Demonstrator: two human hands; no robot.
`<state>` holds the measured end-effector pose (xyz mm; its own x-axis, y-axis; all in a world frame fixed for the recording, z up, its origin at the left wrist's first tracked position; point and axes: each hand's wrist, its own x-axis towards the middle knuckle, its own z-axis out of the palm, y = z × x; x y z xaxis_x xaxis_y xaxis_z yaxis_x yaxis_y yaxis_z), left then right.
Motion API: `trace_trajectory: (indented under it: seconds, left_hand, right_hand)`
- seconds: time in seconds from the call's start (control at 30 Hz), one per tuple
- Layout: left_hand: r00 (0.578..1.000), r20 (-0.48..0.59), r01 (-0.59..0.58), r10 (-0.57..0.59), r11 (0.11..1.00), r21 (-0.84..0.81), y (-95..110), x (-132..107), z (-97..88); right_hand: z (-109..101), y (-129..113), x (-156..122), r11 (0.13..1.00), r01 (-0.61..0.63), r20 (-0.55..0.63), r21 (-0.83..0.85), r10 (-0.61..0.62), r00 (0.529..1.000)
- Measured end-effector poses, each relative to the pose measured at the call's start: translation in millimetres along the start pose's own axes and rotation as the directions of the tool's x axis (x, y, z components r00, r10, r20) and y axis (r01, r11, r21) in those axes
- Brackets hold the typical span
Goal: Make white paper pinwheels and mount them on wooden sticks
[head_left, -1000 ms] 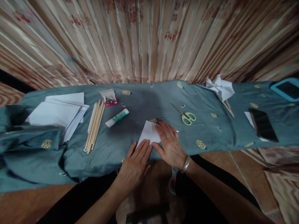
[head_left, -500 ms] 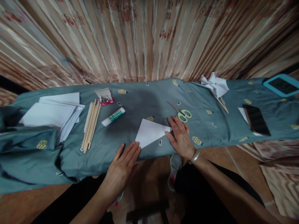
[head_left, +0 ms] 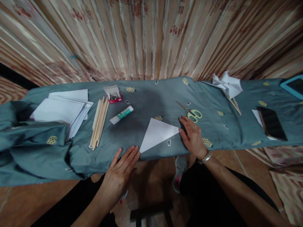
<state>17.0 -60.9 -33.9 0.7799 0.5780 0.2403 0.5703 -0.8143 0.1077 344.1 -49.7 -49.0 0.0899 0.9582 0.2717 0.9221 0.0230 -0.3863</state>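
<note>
A white paper folded into a triangle (head_left: 157, 133) lies on the teal cloth (head_left: 142, 104) near the table's front edge. My left hand (head_left: 121, 170) rests flat at the triangle's lower left corner, fingers stretched out and holding nothing. My right hand (head_left: 193, 135) lies flat at the triangle's right tip, fingers spread, a metal bracelet on its wrist. Green-handled scissors (head_left: 191, 113) lie just beyond my right hand.
A stack of white sheets (head_left: 61, 110), several wooden sticks (head_left: 99, 123), a glue stick (head_left: 121, 114) and a small box of pins (head_left: 113, 94) lie to the left. A paper pinwheel (head_left: 227, 86), a dark phone (head_left: 271, 123) and a blue tablet (head_left: 292, 86) are on the right. Curtains hang behind.
Both hands slid apart off the folded paper toward its two corners, uncovering the whole triangle. The view shifted slightly.
</note>
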Motion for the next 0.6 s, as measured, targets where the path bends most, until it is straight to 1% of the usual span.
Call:
trace_trajectory:
  seconds: [0.17,0.27,0.37,0.43,0.5,0.6]
  left_hand:
    - [1.0,0.01,0.004,-0.004,1.0,0.0,1,-1,0.1]
    - [1.0,0.008,0.01,-0.011,1.0,0.014,2,-1,-0.4]
    - [1.0,-0.014,0.003,-0.003,1.0,0.019,3,1,-1.6]
    - [1.0,-0.019,0.004,-0.004,1.0,0.013,3,4,-3.1]
    - [0.999,-0.022,0.026,-0.026,1.0,-0.011,3,8,-5.0]
    - [0.995,-0.053,0.079,-0.084,0.994,-0.077,3,16,-7.3]
  right_hand:
    - [1,5,3,0.999,0.014,-0.046,0.033,-0.012,0.999]
    - [-3,7,7,0.997,0.021,-0.07,0.071,-0.016,0.997]
    - [-10,2,10,0.998,0.003,-0.103,0.066,0.003,0.995]
    - [-14,-7,11,0.998,0.022,-0.108,0.058,-0.016,0.994]
    - [-15,-17,11,0.996,0.07,-0.067,0.062,-0.066,0.996]
    - [-8,-30,10,0.991,0.119,0.05,0.063,-0.122,0.991]
